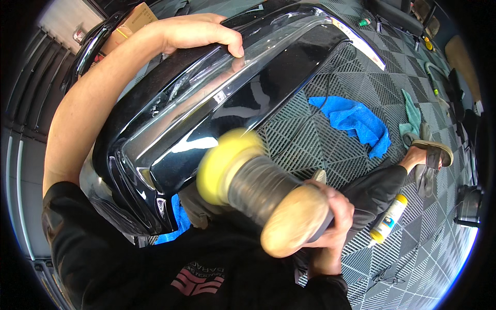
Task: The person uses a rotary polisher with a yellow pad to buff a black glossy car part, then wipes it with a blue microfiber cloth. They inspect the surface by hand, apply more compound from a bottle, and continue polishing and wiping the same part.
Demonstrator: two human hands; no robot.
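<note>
A glossy black car panel (181, 155), which looks like a bumper, lies tilted across my lap and to the left. My left hand (204, 35) grips its upper edge, thumb on the shiny face and the other fingers partly hidden. In my right hand (338, 209) is a polisher (266, 191), held by its tan-capped rear end. Its yellow foam pad (227, 165) is smeared by motion at the panel's lower edge. Whether the pad touches the surface, I cannot tell.
On the grey tiled floor lie a blue cloth (356, 124), a teal cloth (411, 113) and a white bottle with yellow ends (390, 219). Another blue cloth (179, 223) shows under the panel. A cardboard box (133, 23) stands behind. My sandalled foot (434, 151) is at right.
</note>
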